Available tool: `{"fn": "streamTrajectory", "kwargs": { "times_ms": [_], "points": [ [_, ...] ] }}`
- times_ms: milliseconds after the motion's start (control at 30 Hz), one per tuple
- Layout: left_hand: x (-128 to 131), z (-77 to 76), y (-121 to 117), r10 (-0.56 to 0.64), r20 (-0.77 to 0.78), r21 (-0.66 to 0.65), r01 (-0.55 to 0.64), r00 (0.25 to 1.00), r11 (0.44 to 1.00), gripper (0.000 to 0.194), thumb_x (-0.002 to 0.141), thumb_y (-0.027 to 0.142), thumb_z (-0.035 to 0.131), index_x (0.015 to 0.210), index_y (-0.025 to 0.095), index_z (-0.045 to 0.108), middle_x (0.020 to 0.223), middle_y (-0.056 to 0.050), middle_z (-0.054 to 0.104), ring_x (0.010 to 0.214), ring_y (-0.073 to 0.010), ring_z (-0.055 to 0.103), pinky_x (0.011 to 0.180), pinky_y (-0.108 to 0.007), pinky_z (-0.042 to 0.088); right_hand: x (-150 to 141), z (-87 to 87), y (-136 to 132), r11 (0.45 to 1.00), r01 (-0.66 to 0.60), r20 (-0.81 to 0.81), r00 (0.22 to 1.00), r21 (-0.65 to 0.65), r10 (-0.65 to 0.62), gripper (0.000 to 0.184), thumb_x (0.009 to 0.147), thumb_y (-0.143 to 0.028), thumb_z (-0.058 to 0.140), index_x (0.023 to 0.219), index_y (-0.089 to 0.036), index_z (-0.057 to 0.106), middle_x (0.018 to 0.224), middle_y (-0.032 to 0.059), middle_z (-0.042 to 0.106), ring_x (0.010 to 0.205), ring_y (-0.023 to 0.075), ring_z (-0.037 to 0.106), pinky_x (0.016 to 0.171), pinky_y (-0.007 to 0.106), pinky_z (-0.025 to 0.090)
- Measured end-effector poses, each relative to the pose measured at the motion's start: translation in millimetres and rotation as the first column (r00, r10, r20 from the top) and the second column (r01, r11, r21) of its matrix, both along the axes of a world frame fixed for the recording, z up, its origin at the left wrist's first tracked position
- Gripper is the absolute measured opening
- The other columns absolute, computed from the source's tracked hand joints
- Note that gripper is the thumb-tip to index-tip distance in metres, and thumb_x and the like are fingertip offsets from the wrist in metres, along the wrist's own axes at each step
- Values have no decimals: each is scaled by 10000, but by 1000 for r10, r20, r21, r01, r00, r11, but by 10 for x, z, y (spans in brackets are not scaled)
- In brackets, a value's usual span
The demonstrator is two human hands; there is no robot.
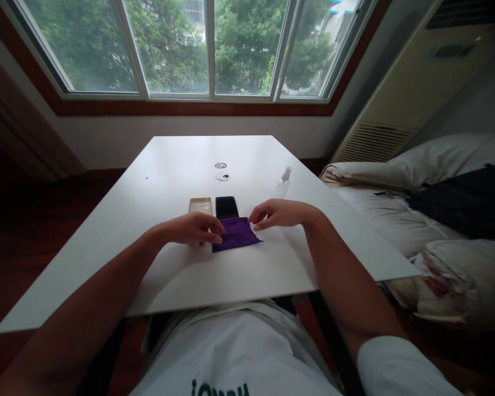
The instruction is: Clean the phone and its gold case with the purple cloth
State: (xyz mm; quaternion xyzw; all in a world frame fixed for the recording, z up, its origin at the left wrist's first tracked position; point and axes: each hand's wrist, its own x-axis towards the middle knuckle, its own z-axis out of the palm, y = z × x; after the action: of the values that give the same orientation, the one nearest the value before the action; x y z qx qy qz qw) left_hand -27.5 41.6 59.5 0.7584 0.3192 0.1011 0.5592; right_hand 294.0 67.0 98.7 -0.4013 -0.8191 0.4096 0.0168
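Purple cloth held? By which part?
Cannot tell: left hand is at the left edge of the purple cloth, right hand at its upper right corner.

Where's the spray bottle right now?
In the head view, the spray bottle is right of centre on the white table, just beyond the right hand.

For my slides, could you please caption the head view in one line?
Left hand and right hand at a purple cloth over a white table, a black phone and tan case beyond.
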Motion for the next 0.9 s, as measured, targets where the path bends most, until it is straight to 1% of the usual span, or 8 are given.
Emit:
{"fn": "streamTrajectory", "kwargs": {
  "times_ms": [67, 133, 233, 300, 500, 633, 733, 900],
  "points": [
    [16, -2, 1, 35, -5, 116, -34, 999, 993, 406, 859, 530, 696, 1074, 187, 724, 852, -36, 708, 653, -119, 596, 573, -223, 454, -61, -44, 22, 991, 83, 13, 996, 105, -84, 510, 810, -575, 715, 1148, -195, 745, 1007, 62, 751, 904, 214, 665, 806, 304, 479],
    [30, -16, 20, 131, -10, 304, -122, 991, 945, 378, 905, 529, 631, 1038, 190, 733, 827, -31, 693, 680, -132, 591, 600, -237, 441, -132, -109, 50, 961, 176, 12, 983, 213, -183, 483, 853, -564, 674, 1167, -202, 737, 1043, 68, 747, 891, 208, 666, 787, 299, 481],
    [42, -90, 79, 348, -55, 624, -240, 936, 744, 313, 934, 478, 593, 1037, 223, 741, 895, -29, 694, 710, -149, 586, 648, -268, 437, -231, -218, 81, 927, 226, 57, 966, 298, -254, 423, 869, -516, 667, 1154, -212, 742, 1069, 67, 747, 869, 199, 671, 752, 285, 483],
    [43, -164, 121, 420, -100, 723, -224, 902, 653, 292, 928, 475, 602, 1015, 239, 750, 963, -35, 689, 765, -168, 603, 687, -284, 447, -279, -272, 86, 929, 198, 105, 965, 314, -242, 356, 864, -481, 674, 1091, -221, 762, 1011, 51, 755, 835, 192, 672, 719, 275, 477],
    [69, -291, 154, 419, -153, 739, -178, 895, 650, 224, 902, 438, 648, 897, 236, 745, 963, -34, 672, 798, -186, 610, 697, -304, 448, -339, -295, 51, 948, 175, 133, 967, 265, -215, 207, 838, -334, 673, 982, -227, 777, 882, 10, 755, 744, 165, 660, 640, 251, 453],
    [139, -273, 106, 419, -79, 750, -222, 905, 622, 206, 939, 404, 600, 964, 243, 727, 954, -30, 661, 766, -175, 605, 684, -304, 460, -253, -233, 68, 932, 197, 166, 952, 302, -256, 165, 838, -306, 668, 933, -225, 774, 853, 6, 752, 725, 163, 653, 627, 256, 442],
    [171, -262, 81, 422, -6, 776, -262, 906, 574, 251, 964, 410, 565, 1066, 234, 711, 1008, -51, 661, 816, -189, 624, 735, -323, 499, -104, -188, 129, 843, 287, 145, 910, 456, -388, 144, 848, -285, 666, 903, -203, 771, 894, 33, 756, 767, 171, 656, 664, 265, 446],
    [99, -318, 140, 411, 51, 854, -253, 910, 455, 241, 952, 382, 591, 1068, 212, 716, 1212, -95, 666, 1184, -277, 587, 1027, -429, 472, 50, -180, 208, 640, 434, 91, 780, 634, -619, 254, 868, -289, 674, 1091, -196, 750, 971, 65, 755, 808, 192, 656, 699, 286, 441]
  ]
}}
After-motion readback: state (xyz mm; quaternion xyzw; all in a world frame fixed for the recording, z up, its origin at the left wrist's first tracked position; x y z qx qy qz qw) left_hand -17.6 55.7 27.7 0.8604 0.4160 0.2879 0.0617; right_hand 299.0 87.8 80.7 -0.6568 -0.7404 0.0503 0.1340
